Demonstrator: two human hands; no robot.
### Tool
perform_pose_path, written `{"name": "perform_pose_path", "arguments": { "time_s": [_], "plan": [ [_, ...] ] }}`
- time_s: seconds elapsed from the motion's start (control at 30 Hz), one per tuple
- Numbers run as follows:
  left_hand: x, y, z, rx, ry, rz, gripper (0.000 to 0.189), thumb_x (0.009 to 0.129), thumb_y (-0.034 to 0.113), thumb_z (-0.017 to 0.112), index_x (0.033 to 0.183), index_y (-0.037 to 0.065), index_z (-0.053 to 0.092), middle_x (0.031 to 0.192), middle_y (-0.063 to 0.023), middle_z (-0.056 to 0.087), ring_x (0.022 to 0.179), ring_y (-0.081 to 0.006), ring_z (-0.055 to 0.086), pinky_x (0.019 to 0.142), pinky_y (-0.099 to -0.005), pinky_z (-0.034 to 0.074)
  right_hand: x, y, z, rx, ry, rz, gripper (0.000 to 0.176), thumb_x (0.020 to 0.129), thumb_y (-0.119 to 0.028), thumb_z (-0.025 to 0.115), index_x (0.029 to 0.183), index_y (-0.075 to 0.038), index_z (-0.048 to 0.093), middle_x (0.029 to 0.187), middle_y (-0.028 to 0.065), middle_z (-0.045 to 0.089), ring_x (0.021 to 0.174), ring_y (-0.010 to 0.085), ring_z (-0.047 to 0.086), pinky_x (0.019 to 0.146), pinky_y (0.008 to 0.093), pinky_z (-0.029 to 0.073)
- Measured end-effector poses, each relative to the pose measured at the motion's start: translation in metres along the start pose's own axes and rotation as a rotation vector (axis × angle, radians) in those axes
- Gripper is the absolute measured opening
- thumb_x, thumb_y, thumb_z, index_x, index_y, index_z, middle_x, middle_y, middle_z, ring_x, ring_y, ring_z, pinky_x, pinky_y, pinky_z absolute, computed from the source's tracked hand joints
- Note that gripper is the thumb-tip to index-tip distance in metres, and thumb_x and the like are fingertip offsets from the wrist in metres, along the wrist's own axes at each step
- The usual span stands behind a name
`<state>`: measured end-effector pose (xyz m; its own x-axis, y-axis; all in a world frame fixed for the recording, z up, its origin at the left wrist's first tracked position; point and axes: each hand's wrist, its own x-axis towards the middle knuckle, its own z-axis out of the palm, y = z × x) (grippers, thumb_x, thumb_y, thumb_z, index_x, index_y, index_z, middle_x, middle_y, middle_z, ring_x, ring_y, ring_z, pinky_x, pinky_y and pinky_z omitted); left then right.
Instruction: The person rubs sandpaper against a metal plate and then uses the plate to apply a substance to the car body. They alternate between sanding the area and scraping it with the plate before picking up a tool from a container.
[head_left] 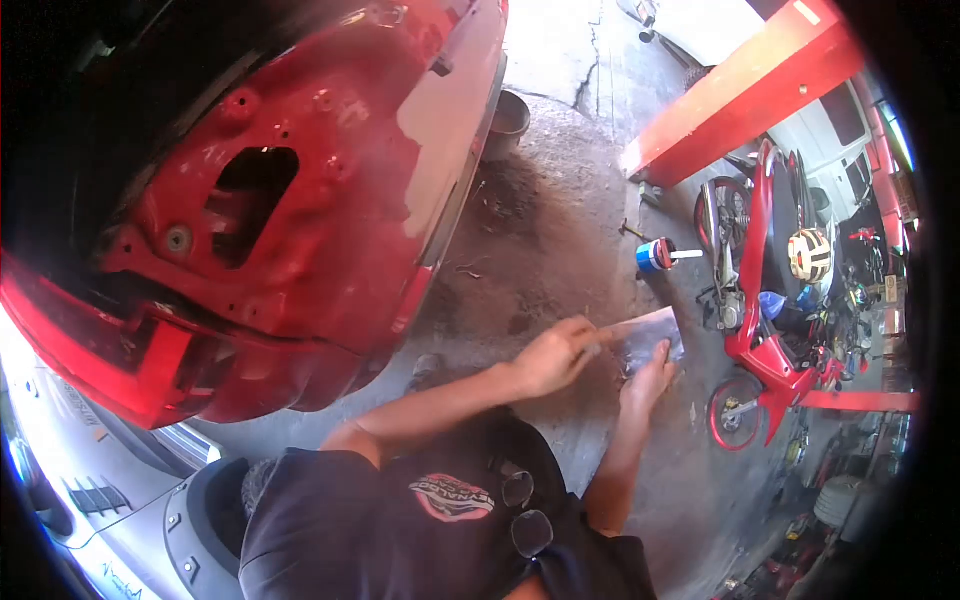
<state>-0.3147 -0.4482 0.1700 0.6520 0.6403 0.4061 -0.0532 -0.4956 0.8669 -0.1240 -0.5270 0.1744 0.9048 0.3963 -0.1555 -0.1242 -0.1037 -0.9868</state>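
At the far left stands the red car body (350, 235), its bare metal panel cut by a dark opening and edged on the right by a dull, pale patch; it lies well apart from both hands. Right of it, the left hand (553, 358) comes in across the front of the dark shirt (390, 530), its fingers drawn together around what looks like a thin tool (599, 338), too blurred to name. That tool points rightward from the grip, its length running roughly crosswise, with its far end at the near-left side of a flat sheet (641, 337); whether the two touch, I cannot tell. The sheet lies just right of the left hand, tilted, its longer side seeming to run crosswise too and rising a little to the right. The right hand (648, 382) is the nearer of the two, holding the sheet at its lower edge, thumb laid on the upper face. Beyond the sheet, a blue-labelled can (653, 256) is on the floor with a white stick (687, 254) jutting rightward. Farthest right are a red motorbike (757, 345) and a pale, dark-striped helmet (810, 255).
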Motion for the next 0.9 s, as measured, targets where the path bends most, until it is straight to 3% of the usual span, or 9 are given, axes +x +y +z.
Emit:
{"name": "perform_pose_path", "arguments": {
  "time_s": [0.07,0.23,0.43,0.5,0.63,0.67,0.73,0.8,0.9],
  "plan": [
    [-0.006,-0.001,0.003,0.092,0.044,0.117,0.044,0.085,0.002,0.060,0.129,0.007,0.057,0.109,-0.0170,0.060,0.099,-0.0344,0.061,0.086,-0.0410,0.052,-0.015,-0.004,0.025,0.060,-0.051,-0.060,0.056,0.099,-0.037,0.054,0.131,0.008,0.046,0.123,0.0188,0.057,0.106,0.0269,0.059,0.090,0.0406,0.049],
    [-0.009,-0.011,-0.014,0.062,0.061,-0.073,0.047,0.085,0.000,0.059,0.131,0.007,0.056,0.107,-0.0170,0.060,0.096,-0.0339,0.062,0.083,-0.0393,0.053,-0.036,-0.005,0.044,-0.002,-0.308,-0.052,0.047,0.101,-0.035,0.051,0.129,0.003,0.052,0.116,0.0143,0.062,0.098,0.0220,0.062,0.085,0.0360,0.050],
    [-0.002,-0.013,-0.020,-0.075,0.213,-0.082,0.028,0.095,0.006,0.054,0.122,0.005,0.061,0.098,-0.0179,0.060,0.090,-0.0350,0.062,0.080,-0.0404,0.051,-0.048,-0.018,0.025,-0.557,-0.474,-0.219,0.039,0.101,-0.035,0.053,0.115,0.001,0.062,0.101,0.0077,0.067,0.091,0.0145,0.060,0.080,0.0315,0.048],
    [-0.003,-0.016,-0.014,-0.118,0.202,-0.123,0.028,0.097,0.008,0.053,0.124,0.007,0.061,0.099,-0.0146,0.058,0.087,-0.0284,0.062,0.076,-0.0365,0.052,-0.053,-0.030,0.020,-0.590,-0.549,-0.282,0.034,0.101,-0.031,0.054,0.111,0.000,0.063,0.094,0.0046,0.067,0.083,0.0116,0.058,0.075,0.0296,0.047],
    [0.009,-0.016,-0.012,-0.032,0.283,-0.121,0.019,0.100,0.013,0.052,0.109,0.002,0.065,0.096,-0.0130,0.059,0.082,-0.0236,0.062,0.071,-0.0336,0.052,-0.054,-0.014,0.003,-0.511,-0.643,-0.095,0.027,0.100,-0.024,0.057,0.106,0.001,0.063,0.083,0.0045,0.066,0.075,0.0126,0.057,0.070,0.0306,0.047],
    [0.019,-0.019,-0.014,0.006,0.301,-0.127,0.019,0.099,0.013,0.052,0.105,0.001,0.065,0.095,-0.0133,0.059,0.082,-0.0237,0.062,0.071,-0.0337,0.052,-0.061,0.001,-0.010,-0.734,-0.777,-0.426,0.024,0.099,-0.022,0.057,0.105,0.001,0.064,0.081,0.0067,0.066,0.073,0.0149,0.057,0.069,0.0339,0.048],
    [0.028,-0.041,-0.015,0.013,0.380,-0.148,0.021,0.099,0.018,0.054,0.101,-0.001,0.063,0.088,-0.0135,0.063,0.076,-0.0237,0.062,0.069,-0.0344,0.051,-0.066,0.017,-0.016,-0.615,-0.919,-0.424,0.027,0.100,-0.023,0.055,0.108,0.001,0.062,0.084,0.0097,0.067,0.074,0.0176,0.059,0.071,0.0366,0.049],
    [0.035,-0.046,-0.019,-0.048,0.420,-0.319,0.024,0.097,0.018,0.056,0.105,-0.003,0.063,0.087,-0.0146,0.064,0.078,-0.0282,0.062,0.073,-0.0351,0.049,-0.058,0.006,-0.021,-0.608,-0.568,-0.398,0.029,0.100,-0.023,0.054,0.112,0.002,0.061,0.086,0.0107,0.068,0.077,0.0176,0.061,0.073,0.0366,0.049],
    [0.045,-0.043,-0.012,-0.617,0.520,-0.728,0.032,0.098,0.029,0.059,0.110,0.000,0.062,0.098,-0.0070,0.068,0.085,-0.0154,0.063,0.078,-0.0328,0.051,-0.028,-0.007,-0.042,-0.531,-0.253,-0.317,0.042,0.100,-0.036,0.051,0.108,0.004,0.062,0.090,0.0140,0.069,0.078,0.0223,0.065,0.073,0.0363,0.050]
  ]
}}
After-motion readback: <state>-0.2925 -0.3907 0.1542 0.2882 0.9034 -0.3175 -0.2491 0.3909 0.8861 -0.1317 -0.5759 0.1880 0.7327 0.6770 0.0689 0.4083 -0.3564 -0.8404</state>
